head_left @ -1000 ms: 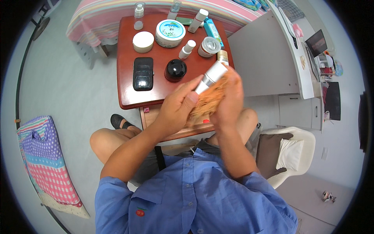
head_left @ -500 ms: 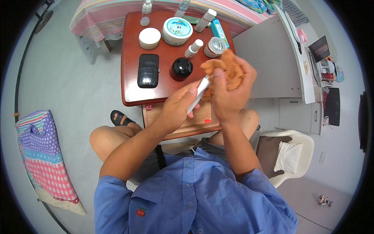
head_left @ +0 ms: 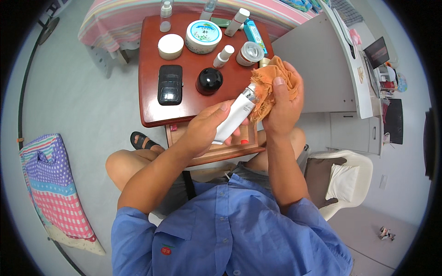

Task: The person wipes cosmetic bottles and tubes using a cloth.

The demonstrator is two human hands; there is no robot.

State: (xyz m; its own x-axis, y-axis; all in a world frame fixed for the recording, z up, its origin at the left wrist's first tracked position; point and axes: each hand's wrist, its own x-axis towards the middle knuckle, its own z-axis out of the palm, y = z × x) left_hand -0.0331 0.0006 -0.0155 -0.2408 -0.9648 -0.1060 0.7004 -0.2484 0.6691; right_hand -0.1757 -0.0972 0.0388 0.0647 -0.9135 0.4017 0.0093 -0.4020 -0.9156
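A white squeeze tube (head_left: 235,117) with a shiny silver cap lies slantwise in my left hand (head_left: 206,125), its fingers closed around the lower part. My right hand (head_left: 284,104) grips a crumpled orange cloth (head_left: 271,82) with frayed edges, which touches the tube's cap end. Both hands are over the open drawer (head_left: 216,155) at the front of the red-brown table (head_left: 152,50). Nearest to them on the tabletop are a round black jar (head_left: 209,81), a small white-capped bottle (head_left: 223,56) and a clear-lidded jar (head_left: 250,54).
Farther back stand a large white tub (head_left: 203,37), a cream-coloured jar (head_left: 170,47), a pump bottle (head_left: 166,16), another white-capped bottle (head_left: 237,22) and a blue box (head_left: 254,36). A black case (head_left: 170,85) lies on the left. To the right are a grey cabinet (head_left: 317,64) and a white chair (head_left: 363,177).
The tube has turned in my left hand, so its broad face now shows instead of its narrow edge. The cloth has shifted slightly to the right, exposing the silver cap.
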